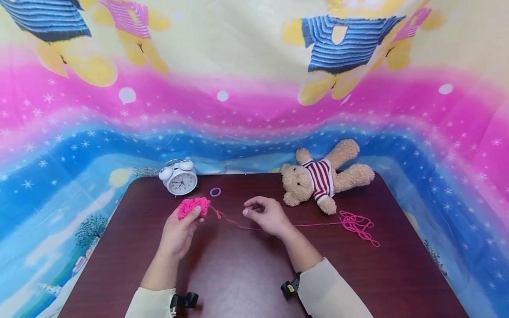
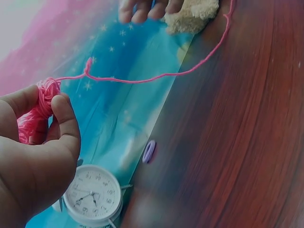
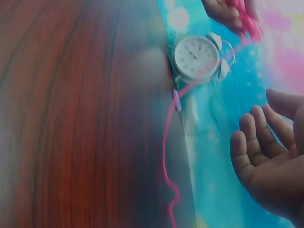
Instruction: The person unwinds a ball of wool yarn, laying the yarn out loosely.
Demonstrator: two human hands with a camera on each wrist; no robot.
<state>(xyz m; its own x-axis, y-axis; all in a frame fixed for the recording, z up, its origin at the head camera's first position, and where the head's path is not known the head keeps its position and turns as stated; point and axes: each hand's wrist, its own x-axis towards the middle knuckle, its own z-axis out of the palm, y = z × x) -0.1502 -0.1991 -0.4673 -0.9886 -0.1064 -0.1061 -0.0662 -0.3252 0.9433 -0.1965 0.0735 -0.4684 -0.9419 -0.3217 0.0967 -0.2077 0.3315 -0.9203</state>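
Note:
A bundle of bright pink yarn (image 1: pixel 193 206) is pinched between the thumb and fingers of my left hand (image 1: pixel 177 234), raised over the left half of the table. One strand runs from it, with a small kink close to the bundle, and passes below my right hand (image 1: pixel 270 217) to a loose tangle of the same yarn (image 1: pixel 356 225) on the right. Nothing is held in the right hand; its fingers are relaxed and slightly bent, apart from the strand in the right wrist view. The left wrist view shows the wound yarn (image 2: pixel 46 97) between thumb and fingers.
A white twin-bell alarm clock (image 1: pixel 181 182) stands at the back left, with a purple ring (image 1: pixel 215 192) to its right. At the back right a teddy bear (image 1: pixel 318 176) in a striped shirt lies on the dark wooden table (image 1: pixel 246 274). A patterned cloth hangs behind.

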